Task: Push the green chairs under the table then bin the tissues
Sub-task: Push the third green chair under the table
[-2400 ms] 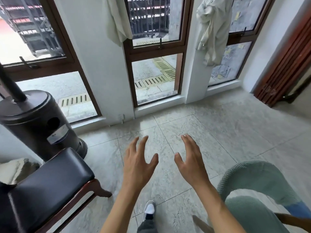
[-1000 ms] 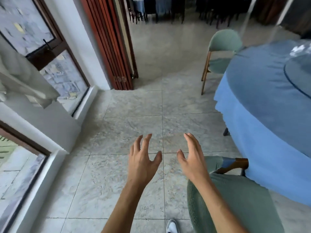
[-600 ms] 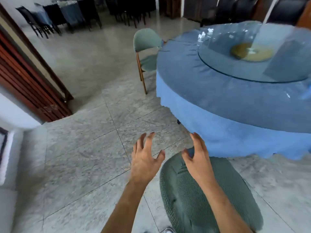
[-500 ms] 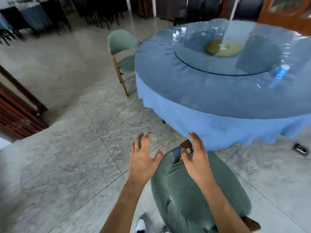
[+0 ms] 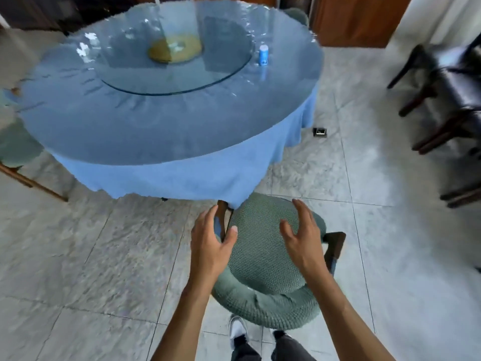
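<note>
Both hands (image 5: 256, 243) (empty) above green chair (image 5: 263, 259)

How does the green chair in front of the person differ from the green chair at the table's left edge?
The near green chair is in full view below both open hands, its front just meeting the blue tablecloth; the left green chair is cut off by the frame and partly hidden by the table. The near one's knitted cover is sharp; the left one's is blurred. Both are green with wooden frames.
</note>
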### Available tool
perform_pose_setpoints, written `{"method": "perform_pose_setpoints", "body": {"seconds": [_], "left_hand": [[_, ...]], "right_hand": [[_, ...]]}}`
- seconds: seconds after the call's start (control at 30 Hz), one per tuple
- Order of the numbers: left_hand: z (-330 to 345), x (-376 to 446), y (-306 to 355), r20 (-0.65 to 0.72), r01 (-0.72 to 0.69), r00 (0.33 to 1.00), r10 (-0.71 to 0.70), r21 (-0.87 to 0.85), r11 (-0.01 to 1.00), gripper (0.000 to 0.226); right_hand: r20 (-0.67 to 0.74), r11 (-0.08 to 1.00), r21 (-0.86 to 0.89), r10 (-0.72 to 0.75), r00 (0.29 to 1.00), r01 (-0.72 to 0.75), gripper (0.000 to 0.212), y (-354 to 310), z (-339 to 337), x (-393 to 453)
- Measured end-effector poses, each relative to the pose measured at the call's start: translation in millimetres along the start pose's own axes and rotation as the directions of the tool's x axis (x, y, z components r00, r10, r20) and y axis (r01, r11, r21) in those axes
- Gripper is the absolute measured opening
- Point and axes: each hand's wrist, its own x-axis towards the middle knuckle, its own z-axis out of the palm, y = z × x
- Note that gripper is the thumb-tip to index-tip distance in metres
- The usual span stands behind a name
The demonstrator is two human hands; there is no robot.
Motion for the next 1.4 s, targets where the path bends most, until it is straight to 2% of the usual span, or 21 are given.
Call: {"method": "perform_pose_setpoints", "body": {"seconds": [0.1, 0.17, 0.27, 0.37, 0.47, 0.53, 0.67, 0.73, 0.83, 0.9, 1.0, 1.17, 1.4], "left_hand": [[15, -6, -24, 0.098, 0.084, 0.993, -0.073, -0.109, 0.991, 0.071], [29, -12, -45, 0.15, 0.172, 0.977, -0.153, -0.122, 0.978, 0.073], [47, -25, -79, 0.21, 0.391, 0.905, -0.371, -0.06, 0.919, 0.083], [56, -41, -108, 0.235, 0.593, 0.786, -0.572, -0.024, 0.805, 0.099], [61, -50, -128, 0.304, 0.689, 0.71, -0.635, -0.109, 0.717, 0.108], [63, -53, -138, 0.352, 0.739, 0.658, -0.666, -0.131, 0.661, 0.11], [66, -54, -152, 0.405, 0.808, 0.581, -0.706, -0.183, 0.56, 0.1], [69, -53, -153, 0.421, 0.831, 0.554, -0.718, -0.225, 0.508, 0.094], [74, -55, -157, 0.436, 0.861, 0.509, -0.742, -0.259, 0.438, 0.081], [76, -54, -159, 0.455, 0.884, 0.468, -0.758, -0.264, 0.387, 0.071], [77, -51, -160, 0.476, 0.902, 0.432, -0.766, -0.251, 0.352, 0.063], [81, -50, -162, 0.421, 0.873, 0.487, -0.765, -0.27, 0.407, 0.056], [82, -54, -158, 0.37, 0.838, 0.528, -0.764, -0.374, 0.398, 0.059]], "right_hand": [[-0.084, 0.989, 0.028, 0.149, 0.985, -0.147, 0.057, 19, 2, -21], [-0.116, 0.959, 0.076, 0.282, 0.953, -0.274, 0.058, 37, 9, -39], [-0.135, 0.885, 0.16, 0.458, 0.879, -0.436, 0.059, 65, 25, -68], [-0.183, 0.77, 0.223, 0.635, 0.75, -0.598, 0.06, 91, 44, -94], [-0.128, 0.614, 0.308, 0.784, 0.608, -0.727, 0.066, 112, 62, -116], [-0.114, 0.56, 0.349, 0.822, 0.559, -0.752, 0.058, 120, 73, -128], [-0.171, 0.514, 0.412, 0.855, 0.49, -0.753, 0.039, 129, 86, -135], [-0.085, 0.397, 0.525, 0.905, 0.418, -0.753, 0.043, 132, 93, -138], [0.111, 0.158, 0.705, 0.938, 0.328, -0.691, 0.047, 133, 103, -146], [0.166, 0.078, 0.773, 0.933, 0.319, -0.63, 0.048, 132, 107, -150], [0.157, 0.081, 0.804, 0.926, 0.343, -0.589, 0.05, 133, 108, -155], [0.127, 0.127, 0.79, 0.923, 0.363, -0.599, 0.041, 139, 108, -156], [0.14, 0.142, 0.78, 0.909, 0.391, -0.61, 0.035, 146, 105, -154]]}}
